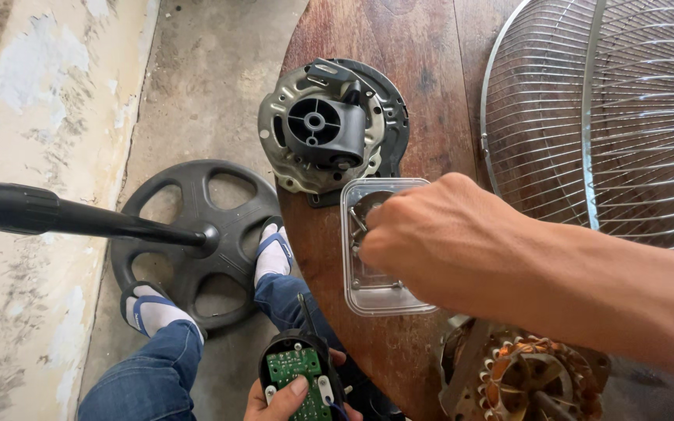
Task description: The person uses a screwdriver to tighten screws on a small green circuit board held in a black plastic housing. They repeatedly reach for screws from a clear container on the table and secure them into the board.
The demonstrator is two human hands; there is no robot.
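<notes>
Right hand (pixel 431 234) is down in the clear plastic tray (pixel 376 292) on the counter (pixel 423 101), fingers curled over the loose screws (pixel 358 221) inside. The grip looks clenched around something small, but the knuckles hide it, so I cannot tell what it holds. The tray sits mid-counter, just beside the grey motor housing (pixel 325 125), which keeps the fasteners within reach of both parts.

Left hand (pixel 294 398) is low by the lap, grasping a black casing with a green circuit board (pixel 296 374) face up and the thumb laid across the board.

The copper-wound motor core (pixel 532 374) sits at the near counter edge, and the wire fan guard (pixel 602 117) lies flat at the far right.

The counter is round dark wood, worn. Below it are a bare concrete floor, a patchy wall, and the fan's round black base (pixel 193 242) with its pole, with sandalled feet resting on it.
</notes>
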